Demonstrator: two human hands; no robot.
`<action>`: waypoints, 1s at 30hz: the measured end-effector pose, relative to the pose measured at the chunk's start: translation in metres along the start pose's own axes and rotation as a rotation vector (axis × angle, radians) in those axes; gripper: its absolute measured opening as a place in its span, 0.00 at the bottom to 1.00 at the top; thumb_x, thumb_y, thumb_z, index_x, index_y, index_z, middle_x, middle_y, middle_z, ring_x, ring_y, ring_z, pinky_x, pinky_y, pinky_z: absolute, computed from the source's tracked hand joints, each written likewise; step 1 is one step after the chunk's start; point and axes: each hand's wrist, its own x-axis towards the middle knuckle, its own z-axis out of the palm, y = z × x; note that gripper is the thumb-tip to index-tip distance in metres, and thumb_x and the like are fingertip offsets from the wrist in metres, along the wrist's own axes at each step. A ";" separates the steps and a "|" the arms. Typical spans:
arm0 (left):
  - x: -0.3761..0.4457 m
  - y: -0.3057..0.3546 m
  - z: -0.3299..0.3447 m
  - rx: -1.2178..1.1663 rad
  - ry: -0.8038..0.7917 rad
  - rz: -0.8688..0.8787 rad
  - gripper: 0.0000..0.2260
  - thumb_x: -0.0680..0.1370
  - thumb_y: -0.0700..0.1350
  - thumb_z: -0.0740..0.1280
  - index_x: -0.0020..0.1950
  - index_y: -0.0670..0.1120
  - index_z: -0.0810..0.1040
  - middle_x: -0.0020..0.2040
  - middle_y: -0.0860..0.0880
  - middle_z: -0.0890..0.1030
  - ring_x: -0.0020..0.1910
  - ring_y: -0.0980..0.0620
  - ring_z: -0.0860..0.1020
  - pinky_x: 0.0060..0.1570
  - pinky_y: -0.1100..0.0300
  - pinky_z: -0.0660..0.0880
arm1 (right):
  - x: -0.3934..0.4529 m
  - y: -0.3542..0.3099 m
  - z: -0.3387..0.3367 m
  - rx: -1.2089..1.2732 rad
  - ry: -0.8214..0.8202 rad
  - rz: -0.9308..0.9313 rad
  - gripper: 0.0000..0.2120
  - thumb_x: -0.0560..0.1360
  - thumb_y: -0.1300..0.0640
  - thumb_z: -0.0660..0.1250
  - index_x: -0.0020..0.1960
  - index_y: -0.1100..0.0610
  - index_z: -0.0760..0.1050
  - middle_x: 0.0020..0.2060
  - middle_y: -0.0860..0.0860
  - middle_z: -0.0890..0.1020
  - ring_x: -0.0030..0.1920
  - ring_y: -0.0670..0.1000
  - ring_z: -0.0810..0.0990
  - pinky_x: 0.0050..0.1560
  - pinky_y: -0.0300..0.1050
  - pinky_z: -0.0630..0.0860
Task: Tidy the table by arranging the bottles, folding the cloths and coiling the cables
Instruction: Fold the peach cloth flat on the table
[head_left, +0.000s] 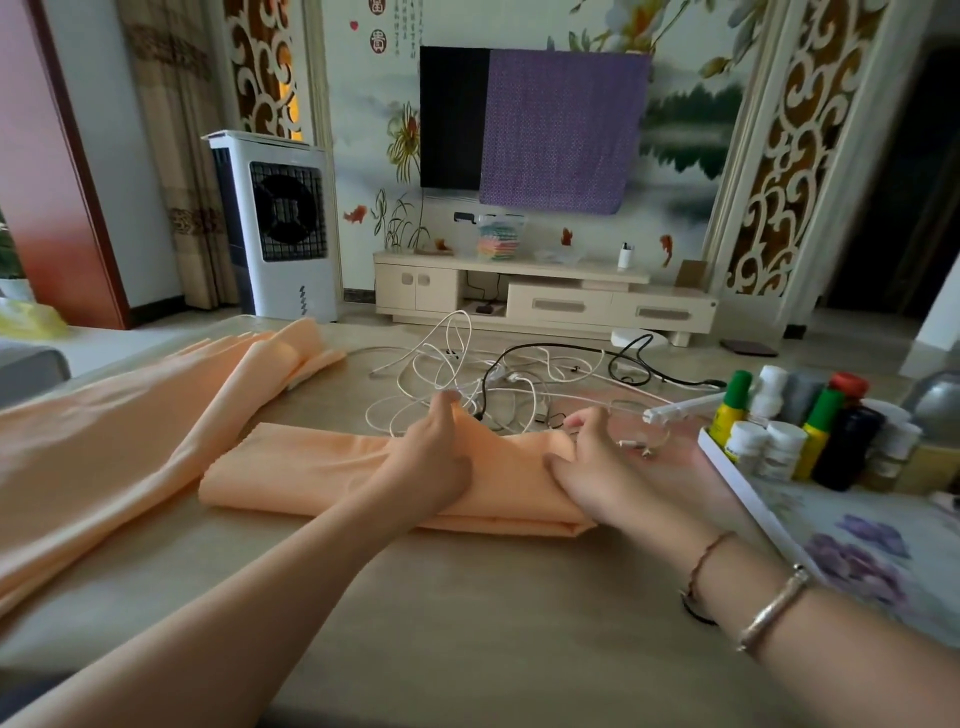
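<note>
Bare counter (467, 623) up front, then both hands working the folded peach cloth (311, 467) mid-counter, left hand (434, 460) and right hand (587, 467) each with a grip pinching its bunched far edge, tangled cables (493, 374) just behind, bottles (810, 431) clustered off right, second cloth (130, 431) left.

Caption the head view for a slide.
Both hands, left hand and right hand, grip a folded peach cloth; tangled cables behind.
</note>
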 end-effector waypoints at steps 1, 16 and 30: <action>-0.003 0.006 0.003 -0.005 0.004 0.026 0.31 0.72 0.38 0.64 0.73 0.50 0.56 0.62 0.41 0.74 0.59 0.42 0.73 0.53 0.56 0.70 | 0.001 0.002 -0.008 0.007 0.001 0.005 0.15 0.78 0.55 0.63 0.58 0.52 0.58 0.42 0.49 0.72 0.46 0.55 0.76 0.45 0.46 0.70; -0.019 0.026 0.041 0.002 -0.024 0.166 0.28 0.75 0.41 0.61 0.74 0.51 0.56 0.43 0.49 0.72 0.53 0.40 0.75 0.57 0.50 0.71 | -0.024 0.037 -0.026 -0.653 -0.053 -0.300 0.28 0.81 0.45 0.52 0.78 0.51 0.50 0.78 0.54 0.46 0.78 0.55 0.46 0.74 0.54 0.49; -0.018 0.010 0.034 0.469 -0.011 0.114 0.24 0.81 0.54 0.53 0.77 0.58 0.55 0.69 0.45 0.63 0.66 0.40 0.65 0.65 0.52 0.63 | -0.027 0.019 -0.013 -0.733 -0.238 -0.291 0.32 0.80 0.42 0.49 0.79 0.52 0.44 0.78 0.53 0.40 0.78 0.51 0.39 0.75 0.51 0.36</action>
